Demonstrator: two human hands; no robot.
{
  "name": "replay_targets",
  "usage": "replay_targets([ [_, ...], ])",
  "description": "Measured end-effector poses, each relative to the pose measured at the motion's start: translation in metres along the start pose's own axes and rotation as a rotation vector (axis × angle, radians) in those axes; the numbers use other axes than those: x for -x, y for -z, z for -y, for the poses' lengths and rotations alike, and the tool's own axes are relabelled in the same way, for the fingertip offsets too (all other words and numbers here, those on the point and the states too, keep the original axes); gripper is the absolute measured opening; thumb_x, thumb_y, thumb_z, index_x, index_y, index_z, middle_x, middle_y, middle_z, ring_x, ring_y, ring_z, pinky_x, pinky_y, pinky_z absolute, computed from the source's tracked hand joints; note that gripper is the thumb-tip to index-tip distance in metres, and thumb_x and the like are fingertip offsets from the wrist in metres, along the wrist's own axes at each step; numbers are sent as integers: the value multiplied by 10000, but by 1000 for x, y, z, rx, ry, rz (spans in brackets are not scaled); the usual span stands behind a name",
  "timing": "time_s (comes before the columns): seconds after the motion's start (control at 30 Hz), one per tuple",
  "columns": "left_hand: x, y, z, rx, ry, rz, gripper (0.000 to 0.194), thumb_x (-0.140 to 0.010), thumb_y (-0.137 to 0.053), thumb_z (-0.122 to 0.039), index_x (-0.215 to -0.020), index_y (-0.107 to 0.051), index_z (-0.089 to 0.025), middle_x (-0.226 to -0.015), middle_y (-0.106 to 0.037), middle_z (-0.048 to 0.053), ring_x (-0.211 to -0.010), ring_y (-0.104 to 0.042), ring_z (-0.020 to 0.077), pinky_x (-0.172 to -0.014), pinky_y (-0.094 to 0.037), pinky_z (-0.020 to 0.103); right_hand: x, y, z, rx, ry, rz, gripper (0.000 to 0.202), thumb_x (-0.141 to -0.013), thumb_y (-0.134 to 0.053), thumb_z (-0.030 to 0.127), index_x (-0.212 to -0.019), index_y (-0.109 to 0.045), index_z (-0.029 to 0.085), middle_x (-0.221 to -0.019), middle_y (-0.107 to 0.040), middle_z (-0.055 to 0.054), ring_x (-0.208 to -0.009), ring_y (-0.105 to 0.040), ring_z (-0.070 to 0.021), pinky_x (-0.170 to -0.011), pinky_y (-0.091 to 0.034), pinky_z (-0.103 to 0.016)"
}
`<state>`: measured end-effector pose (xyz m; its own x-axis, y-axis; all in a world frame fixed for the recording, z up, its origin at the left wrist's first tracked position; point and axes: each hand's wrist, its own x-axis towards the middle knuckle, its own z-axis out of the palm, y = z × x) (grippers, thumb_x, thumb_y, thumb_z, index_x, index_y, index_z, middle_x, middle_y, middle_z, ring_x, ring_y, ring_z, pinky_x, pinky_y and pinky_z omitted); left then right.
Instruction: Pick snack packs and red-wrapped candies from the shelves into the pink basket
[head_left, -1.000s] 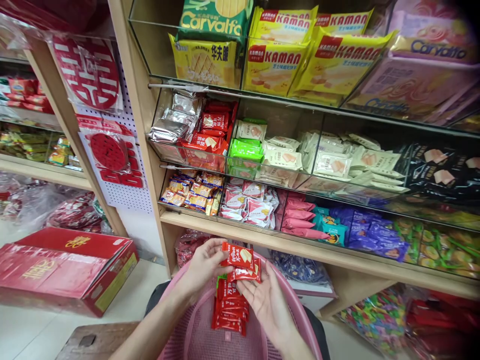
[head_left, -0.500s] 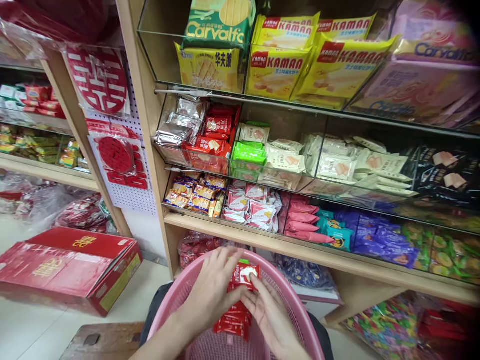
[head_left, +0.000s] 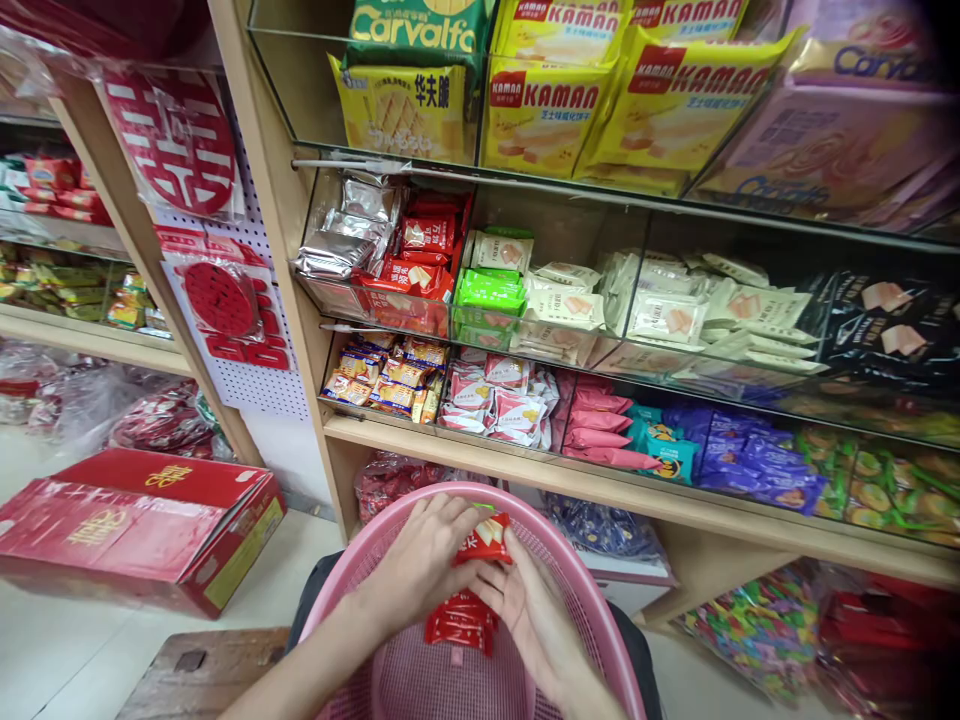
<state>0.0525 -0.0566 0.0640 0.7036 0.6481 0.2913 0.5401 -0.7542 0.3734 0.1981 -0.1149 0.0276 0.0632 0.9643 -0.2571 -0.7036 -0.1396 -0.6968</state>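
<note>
Both hands are over a pink plastic basket, which stands between the knees. Between them is a red snack packet with a picture of pale wafer pieces. My left hand bends its fingers over the packet's left side, and its fingertips are partly hidden. On the other side my right hand has its thumb against the packet's right edge, fingers curled below. More red packets lie in a pile inside the basket under the hands. A sliver of green wrapper shows just behind the held packet.
Ahead stands a wooden shelf unit with clear bins of wrapped snacks, among them red packets and green packets. A red carton lies on the floor at left, near a wooden stool. Bagged goods sit low at right.
The red packet between my hands has tipped and turned, and my left fingers have closed in over it. The view has shifted slightly, so the shelves sit a little higher.
</note>
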Motion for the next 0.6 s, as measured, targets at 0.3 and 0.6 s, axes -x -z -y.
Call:
replay_targets([
  [0.3,5,15,15,44,67,38,429,-830,-564,-282,-1243,-450,-267,-1174,-530,48,-1065,-460,223,-927,-379,403,-15,26,12,163,266,-359,440,-685,-665,492,-1024,-583,226,-1062,-623,-27,-991,-565,-182,-829,-457,-296],
  [0.6,9,-16,-1,-48,-28,184,541,-768,-581,-156,-1271,-408,-251,-1152,-533,52,-1050,-447,246,-937,-350,438,-13,32,7,275,266,-406,362,-674,-644,450,-987,-613,271,-1203,-573,14,-1166,-467,-199,-935,-381,-306],
])
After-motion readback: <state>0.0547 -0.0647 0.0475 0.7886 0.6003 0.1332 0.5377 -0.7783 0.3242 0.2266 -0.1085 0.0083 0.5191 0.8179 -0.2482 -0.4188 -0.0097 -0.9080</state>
